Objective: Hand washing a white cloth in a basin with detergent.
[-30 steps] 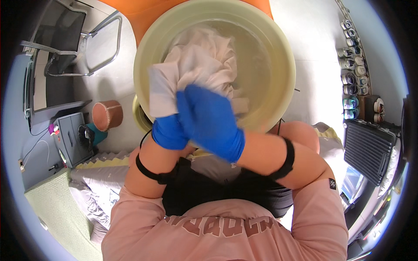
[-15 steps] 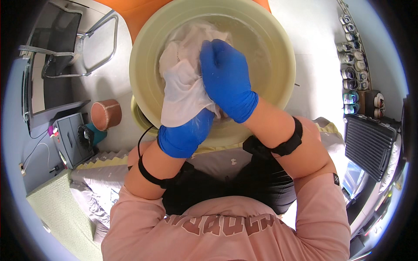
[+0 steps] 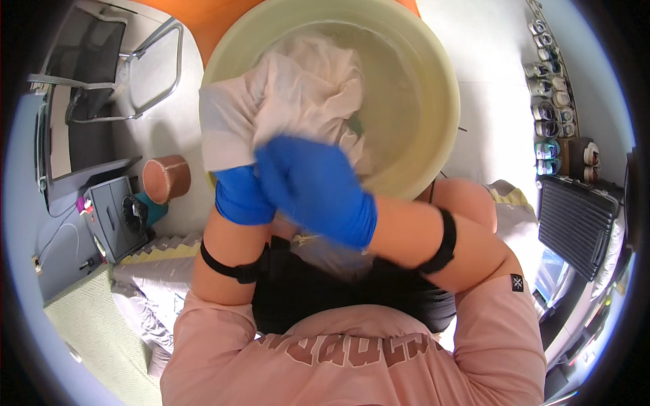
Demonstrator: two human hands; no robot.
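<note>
A large pale yellow-green basin (image 3: 443, 101) holds cloudy water. Bunched inside it lies a wet, whitish-pink cloth (image 3: 318, 81), one side pulled up toward the left rim. My left hand (image 3: 240, 196), in a blue rubber glove, is tucked under the cloth's near left edge, its fingers covered. Across its wrist side comes my right hand (image 3: 311, 183), in a matching glove and smeared by motion. It is curled closed against the cloth's near edge. A small dark green patch (image 3: 356, 124) shows beside the cloth.
An orange surface (image 3: 183, 15) lies behind the basin. To the left are a metal-framed chair (image 3: 159, 74), a brown bin (image 3: 166, 179) and a grey drawer cabinet (image 3: 112, 216). Shoes (image 3: 545, 88) line the right wall, near a black ribbed suitcase (image 3: 579, 227).
Both hands have come nearer to me and leftward, drawing part of the cloth toward the basin's left rim. The right hand has dropped from the cloth's middle to its near edge.
</note>
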